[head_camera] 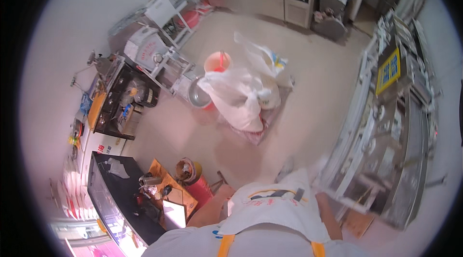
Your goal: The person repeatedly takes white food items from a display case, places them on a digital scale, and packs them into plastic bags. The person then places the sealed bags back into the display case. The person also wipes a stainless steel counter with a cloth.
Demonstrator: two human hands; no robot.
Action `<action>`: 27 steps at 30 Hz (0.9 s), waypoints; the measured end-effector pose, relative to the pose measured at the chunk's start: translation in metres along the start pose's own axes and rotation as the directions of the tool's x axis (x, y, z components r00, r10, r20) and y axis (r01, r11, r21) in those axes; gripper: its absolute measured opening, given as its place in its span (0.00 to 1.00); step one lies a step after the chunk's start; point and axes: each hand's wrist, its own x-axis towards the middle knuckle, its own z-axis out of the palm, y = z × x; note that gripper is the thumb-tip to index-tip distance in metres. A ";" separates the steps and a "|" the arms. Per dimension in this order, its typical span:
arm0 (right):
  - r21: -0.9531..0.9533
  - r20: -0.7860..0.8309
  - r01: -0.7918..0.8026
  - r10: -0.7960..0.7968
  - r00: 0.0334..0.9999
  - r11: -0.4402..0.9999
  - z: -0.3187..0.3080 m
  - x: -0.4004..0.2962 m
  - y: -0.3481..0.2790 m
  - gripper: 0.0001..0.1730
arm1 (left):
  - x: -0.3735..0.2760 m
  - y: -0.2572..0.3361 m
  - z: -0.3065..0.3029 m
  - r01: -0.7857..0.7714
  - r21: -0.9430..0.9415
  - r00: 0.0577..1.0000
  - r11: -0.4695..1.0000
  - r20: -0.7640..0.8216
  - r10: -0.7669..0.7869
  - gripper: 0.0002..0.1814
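My left hand (225,191) hangs at the left edge of my white apron (267,206), partly covered by it. Its fingers are too indistinct to read. Along the apron's other side runs my right forearm (325,210); the hand itself is hidden. On the floor ahead stand large white sacks (238,97), one with its top gathered loosely, on a flattened woven sheet (269,121). Beside them are a pink bucket (218,60) with a red-handled thing in it and a metal basin (198,93).
A wooden table (177,188) and black-topped display case (130,181) stand at left, near a waste bin (185,168). White-framed machinery (148,52) lines the left wall. A steel counter (253,0) spans the back. Steel equipment (383,141) with a yellow sign (389,71) runs along the right.
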 end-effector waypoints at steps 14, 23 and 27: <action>0.697 0.010 -0.206 0.278 0.961 0.687 -0.310 0.309 -0.115 0.06 | 0.138 0.417 0.030 -0.371 0.306 0.928 0.877 0.131 0.347 0.19; -0.401 0.164 0.211 -0.156 0.974 0.891 -0.404 0.390 -0.030 0.14 | 0.280 0.714 -0.012 -0.453 0.499 0.890 0.739 0.301 0.343 0.14; -0.221 0.123 -0.038 0.066 0.990 0.974 -0.458 0.523 -0.084 0.11 | 0.287 0.896 -0.051 -0.529 0.187 0.844 0.828 0.216 0.490 0.15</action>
